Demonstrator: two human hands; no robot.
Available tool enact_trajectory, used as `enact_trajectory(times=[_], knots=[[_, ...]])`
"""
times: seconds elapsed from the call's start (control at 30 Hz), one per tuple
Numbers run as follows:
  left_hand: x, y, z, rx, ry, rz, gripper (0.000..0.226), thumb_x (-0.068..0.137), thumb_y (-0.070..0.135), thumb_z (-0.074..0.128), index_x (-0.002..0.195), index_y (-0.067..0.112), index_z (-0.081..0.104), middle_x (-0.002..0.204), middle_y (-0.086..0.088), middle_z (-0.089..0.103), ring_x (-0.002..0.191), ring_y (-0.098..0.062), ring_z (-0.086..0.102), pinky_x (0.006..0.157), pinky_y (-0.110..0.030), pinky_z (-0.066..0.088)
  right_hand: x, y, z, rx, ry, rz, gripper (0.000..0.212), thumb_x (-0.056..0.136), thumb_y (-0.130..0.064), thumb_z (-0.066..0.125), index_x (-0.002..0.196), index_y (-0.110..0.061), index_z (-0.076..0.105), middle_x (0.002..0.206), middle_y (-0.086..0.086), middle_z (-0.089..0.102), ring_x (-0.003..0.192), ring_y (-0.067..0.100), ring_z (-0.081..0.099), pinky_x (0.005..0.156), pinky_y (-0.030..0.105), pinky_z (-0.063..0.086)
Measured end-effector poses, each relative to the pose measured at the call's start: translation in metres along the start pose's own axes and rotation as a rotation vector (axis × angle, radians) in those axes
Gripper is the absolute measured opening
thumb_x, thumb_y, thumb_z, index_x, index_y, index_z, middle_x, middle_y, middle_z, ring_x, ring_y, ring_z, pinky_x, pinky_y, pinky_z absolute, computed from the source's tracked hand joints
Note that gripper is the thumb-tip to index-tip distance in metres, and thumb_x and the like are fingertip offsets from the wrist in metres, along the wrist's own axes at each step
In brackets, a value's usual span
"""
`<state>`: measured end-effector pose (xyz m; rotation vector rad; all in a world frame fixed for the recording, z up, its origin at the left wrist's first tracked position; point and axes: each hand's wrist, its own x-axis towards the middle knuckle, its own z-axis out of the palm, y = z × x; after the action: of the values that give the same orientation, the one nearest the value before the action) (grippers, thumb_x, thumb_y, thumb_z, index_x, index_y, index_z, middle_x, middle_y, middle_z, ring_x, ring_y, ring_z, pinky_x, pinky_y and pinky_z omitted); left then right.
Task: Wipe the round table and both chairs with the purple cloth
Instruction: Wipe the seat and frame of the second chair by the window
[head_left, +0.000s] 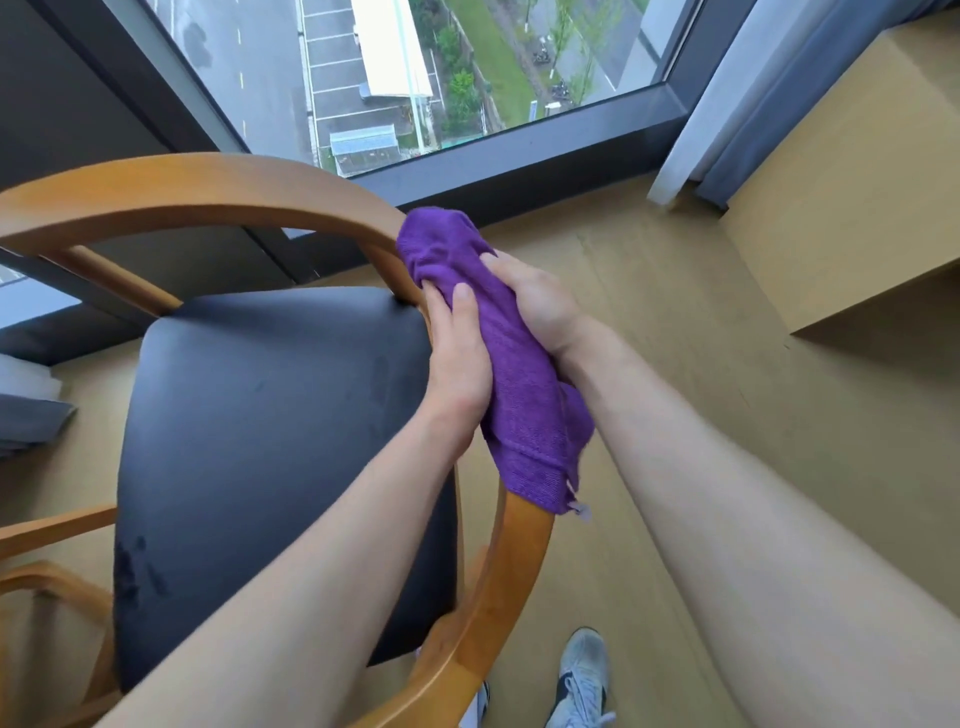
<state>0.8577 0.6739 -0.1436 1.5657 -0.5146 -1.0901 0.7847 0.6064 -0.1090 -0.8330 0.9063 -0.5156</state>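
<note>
Mid-frame: purple cloth (511, 364) wrapped over the wooden armrest (514, 561) of the black-seated chair (270, 441). Left hand (457, 358) and right hand (535, 306) both grip the cloth. Armrest wipe underway, judging by this. Round table and second chair not in view; progress there unknown.

No text, brand, number or sign can be read. A small pale tag (582, 512) is seen at the lower corner of the purple cloth (519, 384), but nothing legible is shown on it.
</note>
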Motion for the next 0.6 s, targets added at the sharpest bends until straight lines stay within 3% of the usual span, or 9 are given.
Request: enact_trajectory(times=[0.1, 0.2, 0.33, 0.5, 0.6], knots=[[-0.015, -0.008, 0.002, -0.102, -0.021, -0.049, 0.074, 0.092, 0.067, 0.04, 0.16, 0.038, 0.032, 0.157, 0.005, 0.049, 0.141, -0.016, 0.051, 0.12, -0.044, 0.039, -0.02, 0.013, -0.002, 0.005, 0.115, -0.031, 0.036, 0.109, -0.017, 0.038, 0.116, 0.002, 0.068, 0.105, 0.009, 0.076, 0.095, 0.015, 0.07, 0.089, 0.028, 0.057], [-0.053, -0.019, 0.0, -0.132, -0.09, -0.07, 0.078, 0.089, 0.075, 0.046, 0.154, 0.034, 0.045, 0.151, 0.009, 0.056, 0.14, -0.01, 0.052, 0.121, -0.042, 0.037, -0.055, 0.043, -0.006, 0.113, 0.188, -0.097, 0.041, 0.111, -0.021, 0.035, 0.129, 0.001, 0.065, 0.125, 0.012, 0.071, 0.117, 0.02, 0.066, 0.104, 0.032, 0.052], [-0.103, -0.029, -0.011, -0.052, -0.197, -0.04, 0.078, 0.095, 0.07, 0.039, 0.163, 0.037, 0.023, 0.167, 0.02, 0.029, 0.154, 0.0, 0.023, 0.129, -0.041, 0.017, -0.102, 0.087, 0.005, 0.115, 0.273, -0.222, 0.049, 0.105, -0.035, 0.032, 0.144, -0.015, 0.054, 0.147, 0.0, 0.058, 0.14, 0.014, 0.049, 0.121, 0.041, 0.032], [-0.151, -0.042, -0.035, 0.185, -0.263, -0.03, 0.057, 0.107, 0.053, 0.027, 0.163, 0.038, 0.023, 0.166, 0.011, 0.035, 0.155, -0.015, 0.03, 0.126, -0.05, 0.025, -0.147, 0.137, 0.024, 0.062, 0.426, -0.253, 0.055, 0.105, -0.038, 0.025, 0.155, -0.02, 0.04, 0.158, -0.003, 0.046, 0.149, 0.017, 0.036, 0.124, 0.049, 0.024], [-0.172, -0.049, -0.046, 0.325, -0.25, 0.014, 0.056, 0.108, 0.052, 0.023, 0.162, 0.041, 0.023, 0.165, 0.022, 0.032, 0.154, -0.003, 0.026, 0.126, -0.043, 0.026, -0.166, 0.15, 0.033, 0.101, 0.427, -0.189, 0.057, 0.103, -0.04, 0.025, 0.154, -0.021, 0.04, 0.156, 0.0, 0.048, 0.148, 0.021, 0.039, 0.123, 0.051, 0.026]])
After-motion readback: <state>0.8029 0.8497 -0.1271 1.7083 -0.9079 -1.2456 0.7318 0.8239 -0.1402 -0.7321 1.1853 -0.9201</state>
